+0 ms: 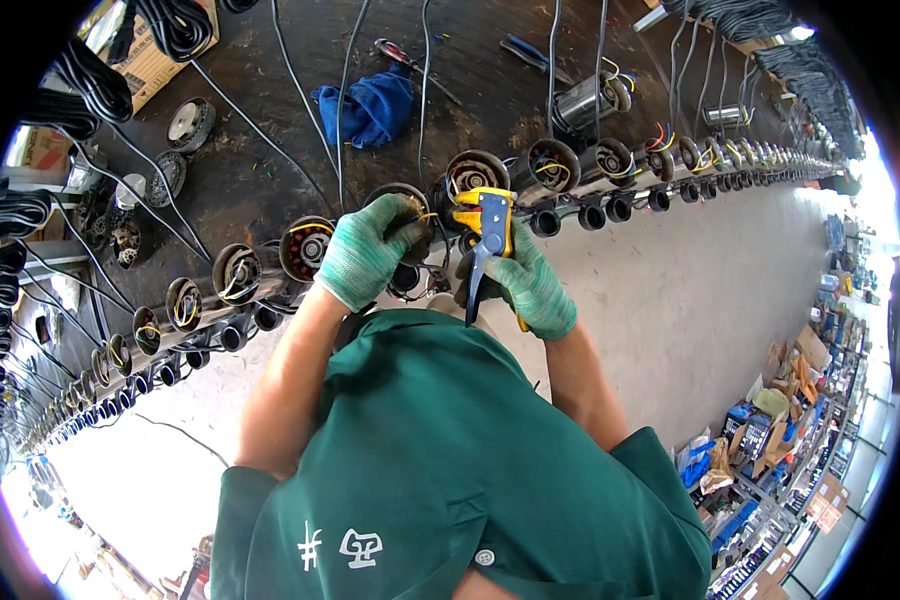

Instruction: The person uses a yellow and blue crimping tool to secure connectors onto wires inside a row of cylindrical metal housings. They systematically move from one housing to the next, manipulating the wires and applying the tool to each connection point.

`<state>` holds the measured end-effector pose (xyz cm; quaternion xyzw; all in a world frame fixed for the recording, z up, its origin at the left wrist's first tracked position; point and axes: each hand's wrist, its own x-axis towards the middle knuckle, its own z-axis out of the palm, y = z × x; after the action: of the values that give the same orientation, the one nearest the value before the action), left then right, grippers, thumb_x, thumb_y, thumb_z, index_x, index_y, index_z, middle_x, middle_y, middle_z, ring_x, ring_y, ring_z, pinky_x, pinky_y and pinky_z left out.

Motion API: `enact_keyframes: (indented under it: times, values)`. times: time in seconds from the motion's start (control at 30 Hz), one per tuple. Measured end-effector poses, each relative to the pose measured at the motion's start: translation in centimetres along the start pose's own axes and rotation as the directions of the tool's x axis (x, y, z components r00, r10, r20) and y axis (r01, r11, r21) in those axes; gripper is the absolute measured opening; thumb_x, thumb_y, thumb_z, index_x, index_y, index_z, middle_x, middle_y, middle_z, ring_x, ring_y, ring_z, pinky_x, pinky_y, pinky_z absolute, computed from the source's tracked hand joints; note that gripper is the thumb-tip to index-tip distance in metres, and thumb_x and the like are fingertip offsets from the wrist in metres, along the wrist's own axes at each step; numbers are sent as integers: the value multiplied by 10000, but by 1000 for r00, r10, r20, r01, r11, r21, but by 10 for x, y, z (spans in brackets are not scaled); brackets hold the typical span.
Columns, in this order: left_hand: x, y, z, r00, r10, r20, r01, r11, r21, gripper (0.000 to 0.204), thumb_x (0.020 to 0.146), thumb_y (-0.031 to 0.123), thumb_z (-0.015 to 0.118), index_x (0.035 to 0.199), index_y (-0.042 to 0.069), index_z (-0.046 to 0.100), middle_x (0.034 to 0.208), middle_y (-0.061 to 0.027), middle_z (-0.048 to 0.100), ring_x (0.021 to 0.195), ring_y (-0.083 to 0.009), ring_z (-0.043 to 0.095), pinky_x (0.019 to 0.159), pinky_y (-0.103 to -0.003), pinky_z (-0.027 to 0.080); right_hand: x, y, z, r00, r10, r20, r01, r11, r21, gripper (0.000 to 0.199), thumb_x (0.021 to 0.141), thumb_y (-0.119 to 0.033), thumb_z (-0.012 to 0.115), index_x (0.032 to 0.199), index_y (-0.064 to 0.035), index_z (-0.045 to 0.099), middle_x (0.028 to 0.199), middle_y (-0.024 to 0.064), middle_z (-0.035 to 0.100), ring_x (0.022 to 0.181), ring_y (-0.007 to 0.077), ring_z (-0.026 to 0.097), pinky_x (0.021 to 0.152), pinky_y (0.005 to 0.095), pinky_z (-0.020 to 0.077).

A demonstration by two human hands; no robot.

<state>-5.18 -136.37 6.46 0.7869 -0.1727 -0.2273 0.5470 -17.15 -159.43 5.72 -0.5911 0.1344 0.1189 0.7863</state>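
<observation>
In a green knitted glove, my left hand (366, 252) is closed at the mouth of a round metal motor housing (395, 190), its fingers pinching a thin yellow wire (427, 215). My right hand (536, 288), gloved the same way, grips a wire stripper (493, 222) with a yellow head and dark grey-blue handle. The stripper's jaws point up, just right of the wire's end. Behind it stands another open housing (477, 172) with a wound core. Part of the left housing is hidden by my glove.
A long row of similar housings (238, 273) runs along the near edge of the dark workbench (260, 130). Black cables (260, 155) hang among them. On the bench lie a blue cloth (367, 108), a screwdriver (395, 50) and pliers (530, 55). Boxes (755, 440) fill shelves at right.
</observation>
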Motion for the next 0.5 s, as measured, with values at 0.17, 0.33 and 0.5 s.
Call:
enact_keyframes:
  times: [0.17,0.33,0.5]
  values:
    - [-3,-7,5,1000,-13,4,13,993,-118,250,984,99,756,1198,-24,714,948,-149,787,839,-140,755,752,-324,614,-15,-11,16,992,72,102,-83,990,115,719,993,-254,709,1603,-87,368,1198,101,678,1041,238,730,846,428,654]
    - [-1,-14,5,998,-20,51,31,976,-216,282,968,126,788,1198,-24,723,939,-132,784,829,-114,739,744,-309,608,-13,-11,18,992,77,103,-91,986,140,740,997,-255,708,1622,-101,344,1188,108,684,1019,250,741,829,450,668]
    - [1,-19,1,989,-89,121,110,977,-185,283,984,37,752,1254,-30,699,1021,-65,765,890,-128,734,788,-302,627,-9,-33,12,966,182,185,-204,973,104,753,992,-268,721,1620,-85,349,1216,112,678,974,209,734,855,360,626]
